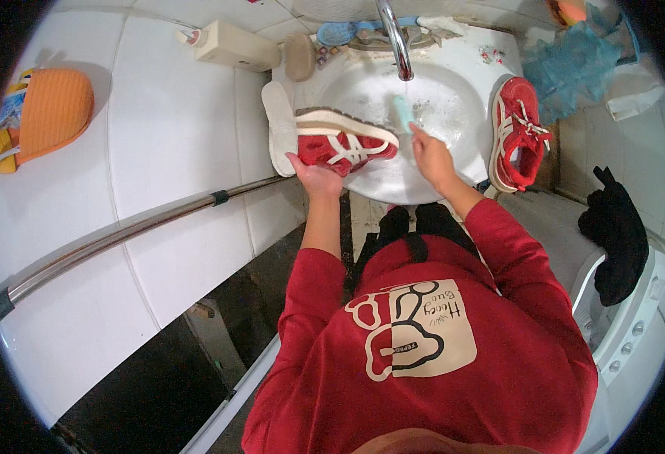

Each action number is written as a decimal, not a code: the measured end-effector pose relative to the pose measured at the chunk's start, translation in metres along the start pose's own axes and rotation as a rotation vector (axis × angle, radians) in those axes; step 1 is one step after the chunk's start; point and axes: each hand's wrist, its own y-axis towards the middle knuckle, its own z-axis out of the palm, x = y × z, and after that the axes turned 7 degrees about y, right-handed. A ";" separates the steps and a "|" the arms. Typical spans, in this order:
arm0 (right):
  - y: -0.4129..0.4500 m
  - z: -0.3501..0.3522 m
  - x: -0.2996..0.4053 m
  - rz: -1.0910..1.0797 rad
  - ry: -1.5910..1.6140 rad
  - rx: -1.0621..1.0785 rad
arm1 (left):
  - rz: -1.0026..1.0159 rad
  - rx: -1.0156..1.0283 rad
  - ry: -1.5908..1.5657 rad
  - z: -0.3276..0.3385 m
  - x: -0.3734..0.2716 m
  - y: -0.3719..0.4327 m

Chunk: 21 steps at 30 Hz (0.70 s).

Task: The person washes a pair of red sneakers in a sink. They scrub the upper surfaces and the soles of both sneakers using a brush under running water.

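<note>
My left hand [320, 179] holds a red sneaker [343, 144] with white stripes from below, over the left part of the white washbasin [360, 190]. The shoe lies on its side, its sole turned towards the tap and its toe to the right. In my right hand [431, 153] is a pale green brush or similar tool [404, 113], its far end in the basin near the drain; its exact kind cannot be told. The other red sneaker [516, 133] rests on the basin's right edge, laces tied. A light insole [279, 127] lies at the left edge, beside the held shoe's heel.
Above the basin projects a chrome tap [394, 40]. A blue brush [338, 33], an oval soap-like block [299, 57] and a cream bottle [236, 46] stand or lie behind, at left. A metal rail [139, 227] runs along the left wall; a washing machine [633, 318] is at right.
</note>
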 end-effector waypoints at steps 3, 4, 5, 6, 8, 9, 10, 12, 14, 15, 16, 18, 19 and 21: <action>0.009 -0.001 0.004 0.082 0.136 -0.145 | 0.014 -0.144 0.009 -0.021 0.003 0.000; 0.012 0.003 0.010 0.048 0.194 -0.211 | -0.002 -0.083 -0.006 -0.028 0.003 0.000; 0.017 0.013 0.013 0.051 0.196 -0.208 | -0.017 -0.022 -0.022 -0.035 0.003 0.000; 0.024 0.023 0.012 0.021 0.238 -0.186 | -0.053 -0.064 0.029 -0.023 0.002 -0.004; 0.024 0.041 0.029 -0.014 0.282 -0.146 | -0.080 -0.026 0.061 -0.036 0.000 -0.006; 0.018 0.047 0.043 -0.014 0.213 -0.037 | -0.107 0.012 0.091 -0.044 -0.001 -0.007; 0.013 0.047 0.050 -0.012 0.144 0.064 | -0.110 0.009 0.093 -0.043 -0.004 -0.011; 0.006 0.046 0.054 -0.035 0.107 0.085 | -0.225 -0.054 0.091 -0.043 -0.012 -0.024; -0.003 0.045 0.057 -0.116 0.088 0.113 | -0.210 -0.118 0.291 -0.065 -0.022 -0.033; -0.009 0.045 0.057 -0.116 0.089 0.114 | -0.195 -0.177 0.490 -0.079 -0.028 -0.037; -0.017 0.048 0.056 -0.179 0.074 0.081 | -0.156 -0.441 0.802 -0.089 -0.037 -0.042; -0.029 0.049 0.056 -0.209 0.055 0.083 | 0.140 -0.318 1.080 -0.091 -0.048 -0.042; -0.030 0.049 0.051 -0.210 0.056 0.091 | 0.453 -0.179 1.340 -0.087 -0.056 -0.045; -0.028 0.050 0.037 -0.366 -0.002 0.056 | 0.567 -0.049 1.631 -0.061 -0.071 -0.036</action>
